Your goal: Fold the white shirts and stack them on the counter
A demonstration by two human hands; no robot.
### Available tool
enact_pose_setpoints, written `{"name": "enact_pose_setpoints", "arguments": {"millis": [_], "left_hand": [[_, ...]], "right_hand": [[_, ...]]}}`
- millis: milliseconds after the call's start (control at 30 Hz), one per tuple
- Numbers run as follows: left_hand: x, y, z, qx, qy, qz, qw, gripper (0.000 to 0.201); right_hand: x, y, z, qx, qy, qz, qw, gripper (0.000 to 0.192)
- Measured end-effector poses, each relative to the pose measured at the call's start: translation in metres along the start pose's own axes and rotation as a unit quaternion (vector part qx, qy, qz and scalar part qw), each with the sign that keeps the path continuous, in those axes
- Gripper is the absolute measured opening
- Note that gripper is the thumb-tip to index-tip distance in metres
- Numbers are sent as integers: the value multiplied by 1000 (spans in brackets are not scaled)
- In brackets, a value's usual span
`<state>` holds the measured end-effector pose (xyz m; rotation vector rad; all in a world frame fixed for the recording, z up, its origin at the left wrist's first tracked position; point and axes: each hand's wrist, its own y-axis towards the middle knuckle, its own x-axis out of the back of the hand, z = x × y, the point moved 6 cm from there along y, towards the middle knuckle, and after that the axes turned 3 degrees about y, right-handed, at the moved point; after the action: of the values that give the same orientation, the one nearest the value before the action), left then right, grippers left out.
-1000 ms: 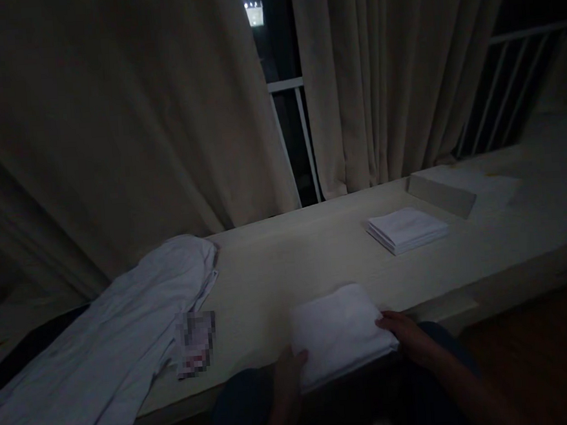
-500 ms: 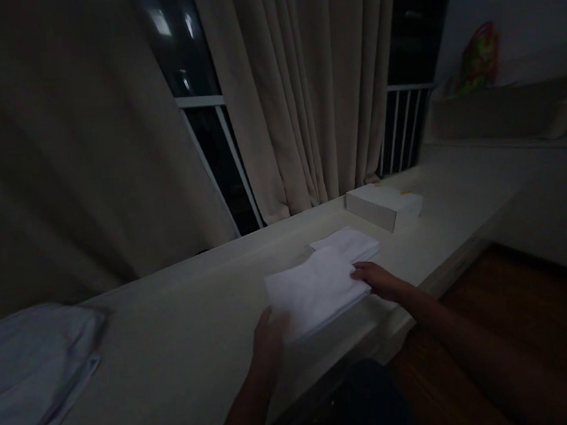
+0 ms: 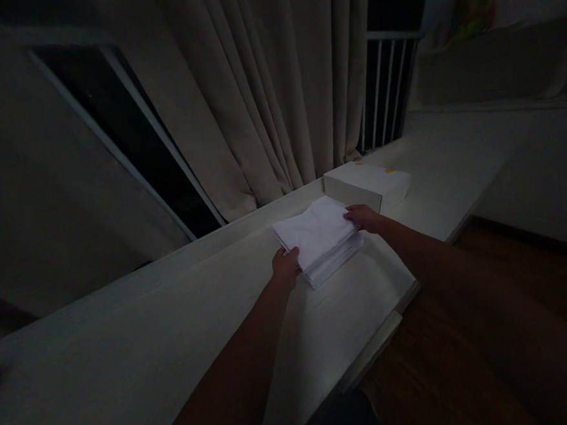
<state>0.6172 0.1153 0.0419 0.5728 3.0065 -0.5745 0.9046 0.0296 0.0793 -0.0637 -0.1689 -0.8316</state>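
1. Both hands have carried the folded white cloth (image 3: 316,233) farther along the pale wooden ledge (image 3: 128,353) since half a second ago; it then lay short of the stack of folded white cloths (image 3: 335,260), overlapping its near edge, and now sits on top of it.
2. On the far left, a dark window pane with a pale frame (image 3: 127,139) runs behind the ledge, and the loose white sheet seen a second ago is out of view.
3. Left of the stack, the left hand (image 3: 286,267) grips the near left corner of the folded cloth, thumb on top and fingers curled under the edge.
4. The folded cloth is a flat, roughly rectangular white piece, smooth on top with a soft crease across it, lying slightly askew on the layered stack beneath, whose edges show as thin lines at the near right side.
5. Behind it hang beige pleated curtains (image 3: 275,90).
6. At the cloth's far right corner, the right hand (image 3: 364,218) pinches the edge with its fingers pressed together.
7. Just beyond that hand, touching or nearly touching the stack, stands a white rectangular cardboard box (image 3: 373,185).
8. Far right, white vertical window bars (image 3: 384,89) stand beside a dim wall.
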Motion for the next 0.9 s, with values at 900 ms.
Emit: {"name": "enact_pose_setpoints", "arguments": {"millis": [900], "left_hand": [[26, -20, 43, 10, 131, -47, 990, 38]], "right_hand": [[32, -80, -37, 30, -107, -160, 981, 27]]}}
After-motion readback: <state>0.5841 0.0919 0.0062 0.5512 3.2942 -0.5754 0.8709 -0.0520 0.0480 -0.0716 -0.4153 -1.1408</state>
